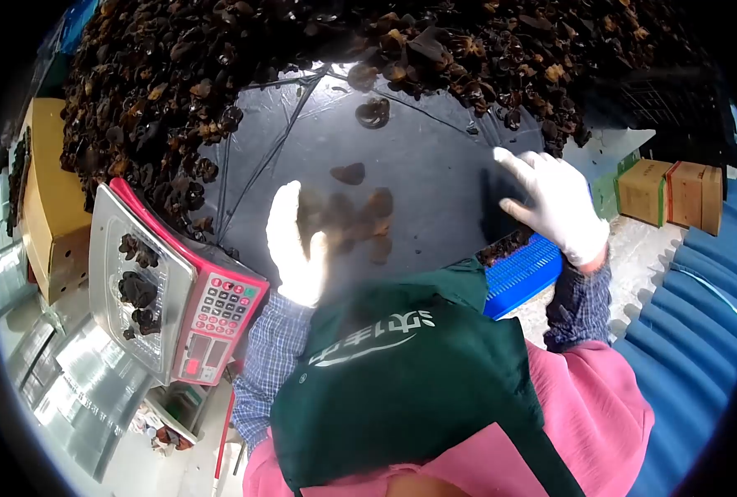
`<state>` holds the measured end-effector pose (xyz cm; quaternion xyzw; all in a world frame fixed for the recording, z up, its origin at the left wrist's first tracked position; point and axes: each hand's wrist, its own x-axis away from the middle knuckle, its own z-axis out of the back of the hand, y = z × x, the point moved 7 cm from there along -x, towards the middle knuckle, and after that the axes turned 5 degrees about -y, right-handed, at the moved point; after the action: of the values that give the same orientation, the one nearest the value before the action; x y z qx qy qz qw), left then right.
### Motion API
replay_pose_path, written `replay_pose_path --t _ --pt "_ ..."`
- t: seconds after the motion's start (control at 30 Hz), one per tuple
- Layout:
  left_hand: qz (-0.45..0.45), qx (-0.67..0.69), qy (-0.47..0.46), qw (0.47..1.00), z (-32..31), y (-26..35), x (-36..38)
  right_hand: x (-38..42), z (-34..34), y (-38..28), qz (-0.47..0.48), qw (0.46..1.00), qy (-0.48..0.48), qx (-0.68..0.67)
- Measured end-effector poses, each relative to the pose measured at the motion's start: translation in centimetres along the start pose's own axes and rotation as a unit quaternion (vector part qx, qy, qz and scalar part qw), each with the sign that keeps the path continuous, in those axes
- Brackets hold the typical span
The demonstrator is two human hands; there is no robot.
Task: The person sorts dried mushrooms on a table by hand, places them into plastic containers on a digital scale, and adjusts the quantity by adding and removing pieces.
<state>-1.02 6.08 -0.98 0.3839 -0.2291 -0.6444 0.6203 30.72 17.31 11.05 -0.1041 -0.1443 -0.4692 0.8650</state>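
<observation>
My left hand (296,248) is open, thumb apart, beside blurred, rounded brown pieces (356,219) on the smooth, creased grey sheet (422,182); I can't tell if they touch. My right hand (551,197) spreads open, empty, near the slatted blue basket (522,277).

White characters (377,333) with a curved stroke run across the dark green apron (410,398), too distorted to read surely; a small ® sign (302,378) stands near them. The marks on the pink scale's keypad (224,305) and the print on the cardboard box (643,191) are too small to read.
</observation>
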Motion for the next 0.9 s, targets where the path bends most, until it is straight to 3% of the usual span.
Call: replay_pose_path --t 0.07,0.1,0.17,0.2,0.23,0.27,0.33,0.37,0.4,0.43,0.5,0.53,0.57,0.6,0.67,0.73,0.8,0.9 --pt "-0.007 -0.004 0.007 1.0 0.0 0.0 0.0 -3.3 0.4 -2.6 0.09 0.983 0.114 -0.111" --pt "-0.004 -0.004 0.01 1.0 0.1 0.1 0.0 -5.6 0.2 -3.9 0.086 0.968 0.125 -0.198" --pt "0.004 -0.006 0.005 1.0 0.1 0.0 0.0 -9.9 -0.7 -6.3 0.069 0.944 0.22 -0.235" --pt "0.006 -0.017 0.004 1.0 0.1 0.0 0.1 -12.2 -2.2 -7.0 0.045 0.936 0.21 -0.278" --pt "0.004 -0.005 0.002 1.0 0.3 0.4 -0.1 -14.5 -4.7 -7.9 0.095 0.95 0.201 -0.22" --pt "0.01 0.003 0.004 1.0 0.3 0.5 -0.3 -15.3 -5.8 -8.4 0.1 0.934 0.211 -0.271" --pt "-0.007 0.012 0.033 0.999 0.3 0.4 -0.3 -14.4 -4.1 -11.0 0.187 0.879 0.022 -0.438" --pt "0.004 0.018 0.038 0.999 0.1 0.0 -0.4 -13.2 -2.6 -12.0 0.265 0.847 -0.004 -0.461" --pt "0.004 0.043 0.026 0.999 0.4 0.7 -0.8 -12.6 -0.2 -11.5 0.327 0.831 0.099 -0.438" --pt "-0.014 0.013 0.023 1.0 0.5 1.0 -0.9 -12.9 1.5 -9.6 0.278 0.881 0.184 -0.335" --pt "-0.032 -0.012 0.018 0.999 0.5 1.2 -0.8 -14.2 3.0 -4.2 0.114 0.921 0.353 -0.123" --pt "-0.033 -0.006 0.017 0.999 0.5 1.2 -0.7 -14.8 2.4 -1.4 0.001 0.902 0.432 -0.018" --pt "-0.037 -0.002 0.018 0.999 0.5 1.1 -0.8 -16.1 0.2 0.5 -0.054 0.909 0.409 0.056" --pt "-0.046 -0.011 0.02 0.999 0.5 1.1 -0.8 -17.6 -1.5 1.3 -0.061 0.963 0.259 0.032" --pt "-0.059 -0.029 0.032 0.997 0.3 0.8 -0.8 -15.9 -3.0 -1.1 0.062 0.955 0.29 -0.023" --pt "-0.03 -0.007 0.02 0.999 0.4 0.7 -0.6 -13.2 -2.5 -3.8 0.132 0.961 0.242 -0.024" --pt "-0.029 -0.018 0.018 0.999 0.2 0.2 -0.3 -10.8 -3.0 -4.0 0.143 0.962 0.233 -0.011" --pt "-0.012 -0.01 -0.005 1.0 0.1 0.0 0.0 -7.2 -3.6 -2.0 0.111 0.949 0.27 -0.118"
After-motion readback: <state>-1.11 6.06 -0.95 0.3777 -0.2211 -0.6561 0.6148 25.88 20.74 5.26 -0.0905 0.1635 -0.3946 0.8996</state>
